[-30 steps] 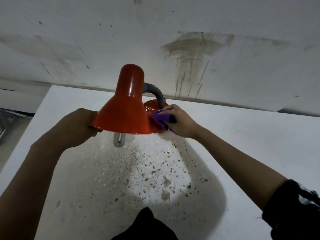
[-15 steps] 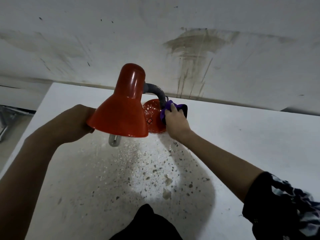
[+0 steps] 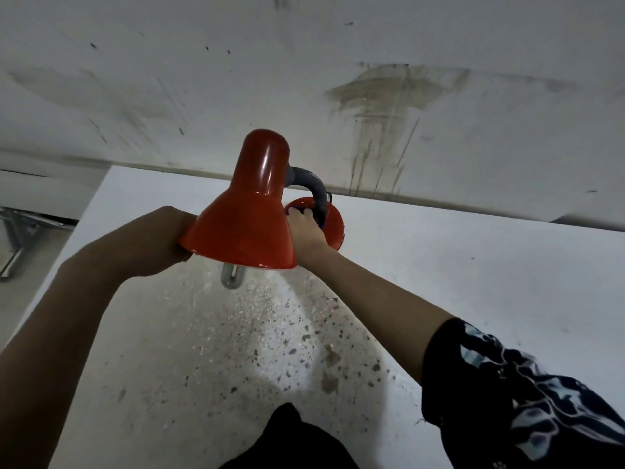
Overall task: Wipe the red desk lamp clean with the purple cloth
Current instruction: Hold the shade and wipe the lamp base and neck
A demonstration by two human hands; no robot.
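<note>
At the round red base (image 3: 334, 231) of the glossy red desk lamp (image 3: 243, 214), the fingers (image 3: 300, 213) of the right hand (image 3: 306, 233) are bent down over the purple cloth (image 3: 291, 208) and press it onto the top of the base, just beside the foot of the grey flexible neck (image 3: 314, 187). Only a thin purple edge of the cloth shows past the fingertips; the rest is hidden under the hand. The right forearm runs back toward the camera and ends in a dark sleeve with a pale pattern (image 3: 524, 390). The left hand (image 3: 148, 242) grips the lower left rim of the cone-shaped red shade (image 3: 236, 228); its fingers are curled behind the rim and are hidden by the shade. The shade is tilted, its wide mouth facing down and toward the camera, and the end of a pale looped bulb (image 3: 231, 280) protrudes below the mouth. The neck arches from the narrow cap of the shade down to the base. The base stands near the rear edge of a white table with dark speckles (image 3: 473, 265), close to a stained white wall (image 3: 439, 45). A bright patch lies on the table surface below the shade. A dark garment (image 3: 291, 438) fills the bottom centre of the view.
</note>
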